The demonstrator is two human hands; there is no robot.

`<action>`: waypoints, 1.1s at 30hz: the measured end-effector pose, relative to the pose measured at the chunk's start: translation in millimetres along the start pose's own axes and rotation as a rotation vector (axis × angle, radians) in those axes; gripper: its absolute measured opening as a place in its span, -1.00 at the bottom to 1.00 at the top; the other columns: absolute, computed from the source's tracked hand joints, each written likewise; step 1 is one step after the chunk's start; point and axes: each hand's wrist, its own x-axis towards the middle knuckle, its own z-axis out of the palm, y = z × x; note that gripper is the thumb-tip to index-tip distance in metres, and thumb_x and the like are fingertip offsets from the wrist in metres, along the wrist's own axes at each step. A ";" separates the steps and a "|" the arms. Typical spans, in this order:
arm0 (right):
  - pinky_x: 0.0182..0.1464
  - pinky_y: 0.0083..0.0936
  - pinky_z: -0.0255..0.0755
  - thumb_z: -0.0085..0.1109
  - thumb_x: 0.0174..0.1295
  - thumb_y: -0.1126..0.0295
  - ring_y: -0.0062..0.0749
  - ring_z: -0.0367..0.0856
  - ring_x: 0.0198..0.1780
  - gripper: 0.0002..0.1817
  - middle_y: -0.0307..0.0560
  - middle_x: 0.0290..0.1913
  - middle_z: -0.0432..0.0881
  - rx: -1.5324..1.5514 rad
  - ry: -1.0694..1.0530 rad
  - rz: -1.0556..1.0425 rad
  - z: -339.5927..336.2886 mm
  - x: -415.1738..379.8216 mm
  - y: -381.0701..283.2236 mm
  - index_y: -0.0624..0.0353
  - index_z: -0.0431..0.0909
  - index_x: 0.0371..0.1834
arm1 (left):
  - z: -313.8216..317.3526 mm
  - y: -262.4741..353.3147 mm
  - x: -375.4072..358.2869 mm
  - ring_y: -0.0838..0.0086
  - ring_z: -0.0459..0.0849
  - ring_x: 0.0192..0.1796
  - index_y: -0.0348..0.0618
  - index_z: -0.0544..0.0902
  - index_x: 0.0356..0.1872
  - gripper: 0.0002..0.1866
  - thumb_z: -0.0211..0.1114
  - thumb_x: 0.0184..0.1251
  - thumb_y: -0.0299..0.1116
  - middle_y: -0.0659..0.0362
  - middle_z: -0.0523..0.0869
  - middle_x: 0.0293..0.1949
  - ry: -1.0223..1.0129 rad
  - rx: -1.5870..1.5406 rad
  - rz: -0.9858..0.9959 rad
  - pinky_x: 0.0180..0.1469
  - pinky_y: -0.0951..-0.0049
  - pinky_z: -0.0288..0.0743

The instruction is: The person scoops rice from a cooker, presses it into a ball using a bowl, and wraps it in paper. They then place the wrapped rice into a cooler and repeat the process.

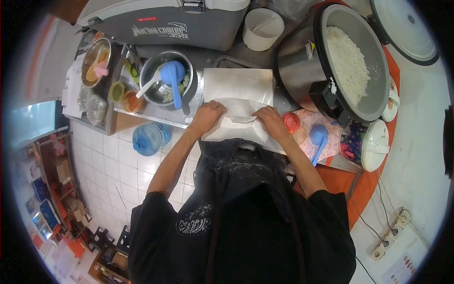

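The white paper sheet (243, 105) lies at the near edge of the worktop, squarely in front of the person's body, on more white paper (239, 84) that reaches farther back. This placing probably lets both arms work evenly. The left hand (208, 117) and the right hand (271, 120) grip the sheet at opposite sides of its folded-up part — fingers curled nearly closed over it, thumbs mostly hidden. Holding it at 2 points like this likely keeps the fold level and stops it from springing flat.

To the left, a steel bowl (155, 58) holds a blue ladle (173, 72) and a white spoon (147, 86), their handles pointing nearer, seemingly for an easy grab. Beside it stand 2 small tubs, 1 with orange contents (132, 101) and 1 with green (117, 91).

On the far right, the big rice cooker (300, 64) stands open, its white rice (349, 66) exposed. Its bulk hems in the paper on that side, and a red-topped container (291, 122) sits just beside the right wrist, where it could be knocked. A blue scoop (319, 135) lies farther right — at the far side, a grey cooler box (189, 23) walls off the worktop.
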 end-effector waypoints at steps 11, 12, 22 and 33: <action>0.05 -0.03 0.55 0.37 0.12 0.48 0.17 0.67 0.00 -0.67 0.16 -0.09 0.66 -0.123 0.080 0.273 -1.5 51.6 -6.7 0.22 0.55 -0.05 | -10.9 3.2 53.5 -0.01 0.75 -0.03 -0.18 0.69 -0.06 -0.66 0.45 0.08 -0.45 0.00 0.70 -0.14 -0.004 0.013 -0.230 0.04 0.09 0.66; 0.05 -0.04 0.56 0.37 0.11 0.48 0.19 0.67 -0.02 -0.67 0.17 -0.10 0.64 -0.122 0.060 0.310 -0.3 50.5 -7.4 0.24 0.55 -0.06 | -13.0 3.1 55.3 -0.01 0.75 -0.03 -0.18 0.69 -0.06 -0.66 0.45 0.08 -0.45 0.00 0.70 -0.14 -0.005 0.012 -0.235 0.04 0.09 0.66; -0.04 0.00 0.59 0.11 0.26 0.50 0.18 0.67 -0.04 -0.88 0.19 -0.10 0.55 -0.116 0.004 0.307 14.7 23.2 -27.7 0.32 0.49 -0.20 | 11.3 24.9 29.1 0.16 0.73 -0.05 -0.23 0.60 -0.25 -0.87 0.30 0.21 -0.44 0.03 0.69 -0.16 -0.019 0.235 -0.185 -0.16 0.20 0.72; 0.18 -0.20 0.47 0.45 0.17 -0.03 0.03 0.55 0.12 -0.21 0.30 0.05 0.52 0.340 0.305 0.611 44.2 23.0 -69.4 0.51 0.50 0.19 | 19.0 18.5 1.8 0.09 0.72 -0.11 -0.24 0.68 -0.06 -0.78 0.32 0.30 -0.42 0.03 0.66 -0.15 0.234 -0.182 -0.171 -0.06 0.20 0.65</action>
